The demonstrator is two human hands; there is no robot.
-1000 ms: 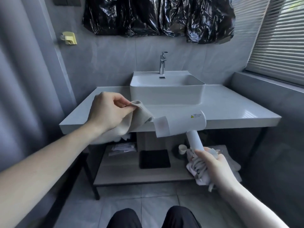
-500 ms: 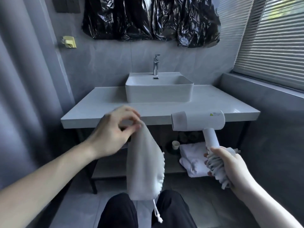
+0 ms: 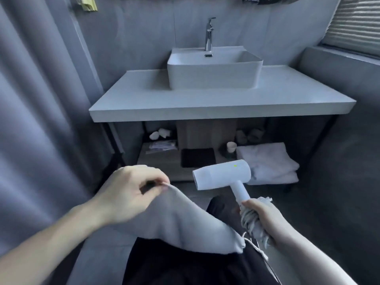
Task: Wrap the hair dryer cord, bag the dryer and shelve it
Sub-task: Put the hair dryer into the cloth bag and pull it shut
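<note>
My right hand (image 3: pixel 265 219) grips the handle of the white hair dryer (image 3: pixel 223 176), its nozzle pointing left, with the coiled white cord (image 3: pixel 251 222) bunched in the same fist. My left hand (image 3: pixel 127 192) pinches one edge of a grey drawstring bag (image 3: pixel 185 225). The bag drapes down to the right over my lap, its drawstring end lying close under my right hand. The dryer is outside the bag, above it.
A white vanity counter (image 3: pixel 205 108) with a basin (image 3: pixel 213 68) and tap stands ahead. Beneath it a wooden shelf (image 3: pixel 162 163) holds folded white towels (image 3: pixel 269 161), a dark mat (image 3: pixel 198 157), a small cup (image 3: pixel 231 146) and packets. A grey curtain (image 3: pixel 37 99) hangs at left.
The view has dropped lower. Both hands moved down toward my lap; the bag, hanging straight before, now lies spread sideways toward my right hand. The dryer stays in my right hand.
</note>
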